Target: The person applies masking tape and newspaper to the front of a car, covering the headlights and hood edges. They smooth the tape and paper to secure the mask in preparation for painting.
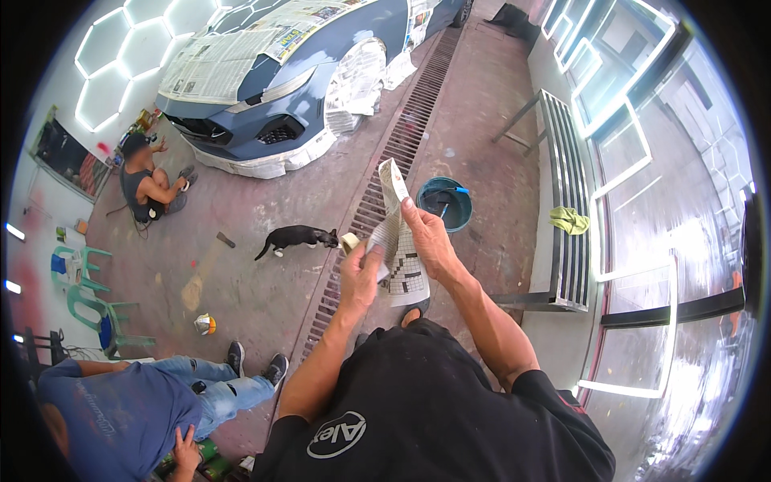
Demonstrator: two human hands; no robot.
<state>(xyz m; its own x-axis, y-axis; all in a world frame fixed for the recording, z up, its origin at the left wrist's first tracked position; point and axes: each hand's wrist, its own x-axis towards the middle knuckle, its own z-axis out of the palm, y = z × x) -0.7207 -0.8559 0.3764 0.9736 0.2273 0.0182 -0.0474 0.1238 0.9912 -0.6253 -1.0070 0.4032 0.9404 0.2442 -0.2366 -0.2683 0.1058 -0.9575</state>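
A folded sheet of newspaper point(408, 277) hangs between my two hands in front of my body. My left hand point(361, 269) is closed on its left edge, with a pale yellow roll of tape point(350, 241) at the fingers. My right hand point(430, 237) pinches the sheet from the right, thumb pointing up along it. The upper end of the paper stands above my right thumb, and its lower part hangs down over my shoe. How the left fingers grip the roll is partly hidden.
A grey-blue car point(305, 88) masked with newspaper stands ahead. A drain grate point(414, 104) crosses the floor, with a cat point(297, 238) beside it. A bucket point(446, 205) and slatted metal bench point(562, 209) are right. One person point(148, 181) squats; another point(120, 410) is near left.
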